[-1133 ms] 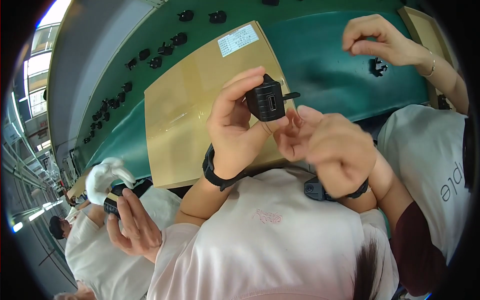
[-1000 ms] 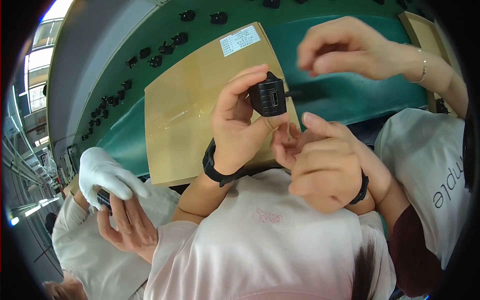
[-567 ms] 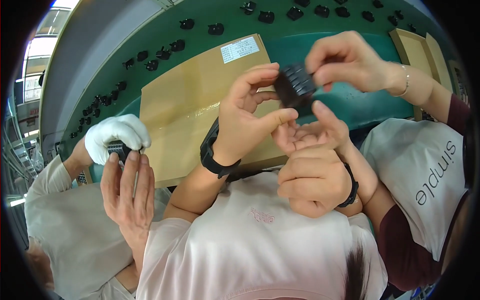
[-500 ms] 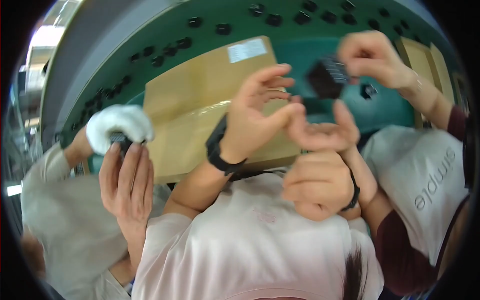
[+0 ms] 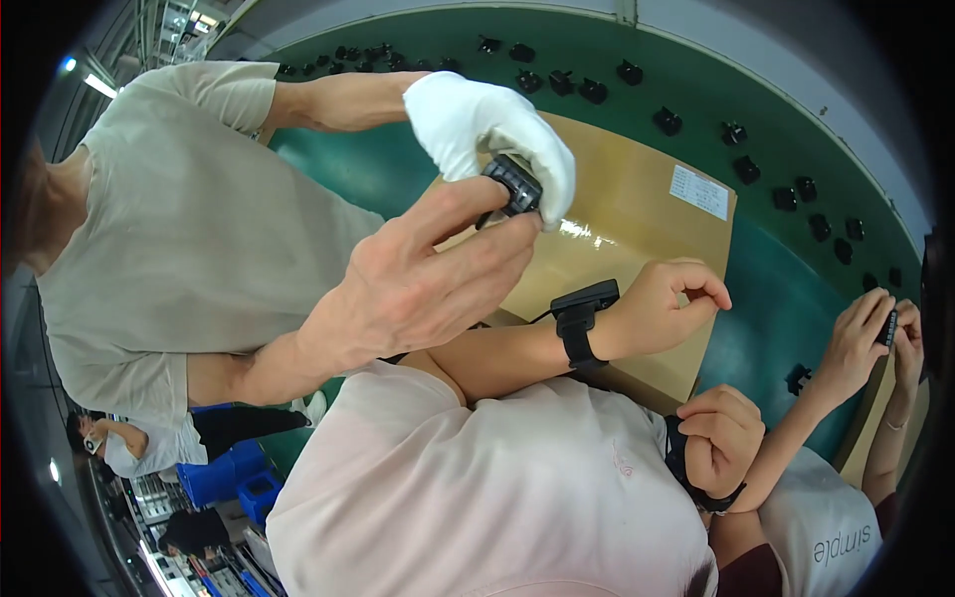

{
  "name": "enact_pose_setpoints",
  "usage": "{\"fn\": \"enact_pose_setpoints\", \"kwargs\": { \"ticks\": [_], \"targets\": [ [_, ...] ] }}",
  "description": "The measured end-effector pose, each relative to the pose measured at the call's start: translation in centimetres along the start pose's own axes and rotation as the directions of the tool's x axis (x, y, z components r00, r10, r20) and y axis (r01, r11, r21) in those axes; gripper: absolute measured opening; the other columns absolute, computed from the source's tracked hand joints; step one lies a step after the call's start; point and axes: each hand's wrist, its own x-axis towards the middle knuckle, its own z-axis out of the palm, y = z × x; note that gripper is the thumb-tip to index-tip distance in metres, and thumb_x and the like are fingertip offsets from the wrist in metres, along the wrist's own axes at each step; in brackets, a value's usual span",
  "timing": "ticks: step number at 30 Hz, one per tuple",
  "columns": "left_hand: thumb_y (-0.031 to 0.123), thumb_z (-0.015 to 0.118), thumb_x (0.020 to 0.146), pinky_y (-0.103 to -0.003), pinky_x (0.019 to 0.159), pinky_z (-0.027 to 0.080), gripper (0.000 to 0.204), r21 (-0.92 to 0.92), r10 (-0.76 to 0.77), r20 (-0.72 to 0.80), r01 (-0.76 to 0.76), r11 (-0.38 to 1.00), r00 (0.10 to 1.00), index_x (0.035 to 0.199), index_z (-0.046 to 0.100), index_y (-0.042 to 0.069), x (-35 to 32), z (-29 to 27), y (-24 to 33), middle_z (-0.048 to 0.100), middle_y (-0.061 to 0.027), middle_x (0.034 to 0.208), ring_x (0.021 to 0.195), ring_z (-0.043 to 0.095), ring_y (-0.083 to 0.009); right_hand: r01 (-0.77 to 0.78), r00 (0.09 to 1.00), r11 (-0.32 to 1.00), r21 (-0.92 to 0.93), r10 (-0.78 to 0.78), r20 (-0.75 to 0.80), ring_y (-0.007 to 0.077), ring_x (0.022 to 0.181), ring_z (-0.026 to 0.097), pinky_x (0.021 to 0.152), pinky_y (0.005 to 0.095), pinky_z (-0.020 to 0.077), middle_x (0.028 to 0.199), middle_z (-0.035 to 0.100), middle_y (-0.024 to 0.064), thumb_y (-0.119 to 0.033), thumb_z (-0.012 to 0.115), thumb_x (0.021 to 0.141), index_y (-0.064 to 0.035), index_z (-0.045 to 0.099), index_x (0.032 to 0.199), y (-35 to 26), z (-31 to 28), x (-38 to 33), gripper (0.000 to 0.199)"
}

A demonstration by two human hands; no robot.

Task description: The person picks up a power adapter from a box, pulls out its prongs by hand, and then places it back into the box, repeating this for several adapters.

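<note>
A green counter [image 5: 776, 298] curves across the view. A flat brown cardboard box [image 5: 637, 214] with a white label [image 5: 700, 191] lies on it. Small black plug-like parts [image 5: 667, 120] sit in a loose row along the counter's far edge, with 1 more [image 5: 799, 378] near the right.

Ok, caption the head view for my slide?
Wearer's left hand and right hand curled by a cardboard sheet while a co-worker's gloved hand grips a black part.
</note>
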Motion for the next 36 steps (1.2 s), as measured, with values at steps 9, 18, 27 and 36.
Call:
{"fn": "enact_pose_setpoints", "kwargs": {
  "ticks": [9, 18, 27, 36],
  "targets": [
    [0.0, 0.054, 0.078, -0.024, 0.064, 0.045, 0.009, -0.001, -0.084, -0.043, 0.084, 0.996, 0.996, 0.08, 0.063, 0.002, 0.4, -2.2, 0.2, 0.062, -0.0055, 0.081, 0.071, 0.057, -0.0119, -0.079, 0.996, 0.996, -0.039, 0.08, 0.03, 0.0216, 0.05, 0.051, 0.047, 0.0276, 0.0399, 0.065, 0.057, 0.0105, 0.008, 0.045, 0.053, -0.0016, 0.052, 0.063, 0.2, 0.7, 1.4, 0.016],
    [-0.002, 0.055, 0.079, -0.022, 0.071, 0.045, 0.01, 0.012, -0.115, 0.005, 0.115, 0.993, 0.993, 0.085, 0.061, 0.002, 0.3, -4.8, 0.4, 0.061, -0.0036, 0.085, 0.081, 0.056, -0.0104, -0.092, 0.996, 0.995, -0.041, 0.092, 0.012, 0.0214, 0.051, 0.052, 0.046, 0.0277, 0.0402, 0.065, 0.058, 0.0103, 0.008, 0.046, 0.051, -0.0012, 0.054, 0.063, 0.6, 2.5, 2.8, 0.018],
    [0.004, 0.06, 0.076, -0.025, 0.072, 0.045, 0.018, 0.169, -0.187, 0.35, 0.135, 0.976, 0.918, 0.094, 0.059, 0.003, 4.1, -11.0, 3.8, 0.06, -0.0042, 0.09, 0.083, 0.056, -0.0122, -0.16, 0.985, 0.979, -0.124, 0.15, -0.087, 0.0227, 0.06, 0.054, 0.054, 0.0286, 0.0433, 0.073, 0.059, 0.0134, 0.01, 0.05, 0.057, -0.0001, 0.058, 0.073, -1.1, 3.7, 4.6, 0.021],
    [0.016, 0.073, 0.068, -0.028, 0.073, 0.046, 0.048, 0.311, -0.261, 0.81, -0.007, 0.951, 0.525, 0.111, 0.055, 0.005, 9.2, -16.3, 9.8, 0.06, -0.0061, 0.093, 0.082, 0.057, -0.016, 0.022, 0.976, 0.782, -0.623, -0.151, -0.155, 0.0302, 0.106, 0.046, 0.081, 0.0345, 0.0415, 0.121, 0.05, 0.0157, -0.021, 0.071, 0.073, -0.0098, 0.064, 0.103, 0.7, 6.1, 12.6, 0.033]
  ]
}}
